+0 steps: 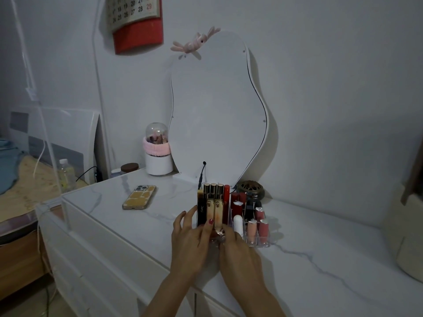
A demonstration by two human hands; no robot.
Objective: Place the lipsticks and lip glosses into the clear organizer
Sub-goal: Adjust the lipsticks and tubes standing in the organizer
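Bedside clutter occupied the far left: a plastic bottle (66, 171) stood on a low surface beside the white marble-patterned dresser top (297, 225). Farther right, a phone (139, 197) in a tan patterned case lay flat on the marble, camera end toward the wall. Behind it stood a white canister (159, 162) wrapped with a pink band and capped by a clear dome, just beside the wavy-edged mirror (217, 106) that leaned on the wall.

The left hand (191, 239) rested at the left front corner of the clear organizer (263, 242), fingers spread and loosely curled; one red-nailed finger lay across a gold lip gloss (218, 213) standing in a front slot. Whether that hand gripped anything could not be told. The right hand (238, 250) met it at the organizer's front edge, fingers drawn together around a small shiny item (220, 234), whose identity was unclear.

Tubes filled the organizer upright. A black lipstick (202, 211) stood at the left, gold-capped glosses (213, 191) rose behind it, and a tall red tube (226, 202) stood beside them. To the right sat dark red lipsticks (238, 202), a white tube (238, 224), and pink lip glosses (263, 227) in the front compartments. A dark ornate jar (250, 189) stood behind the organizer, near the mirror's foot.
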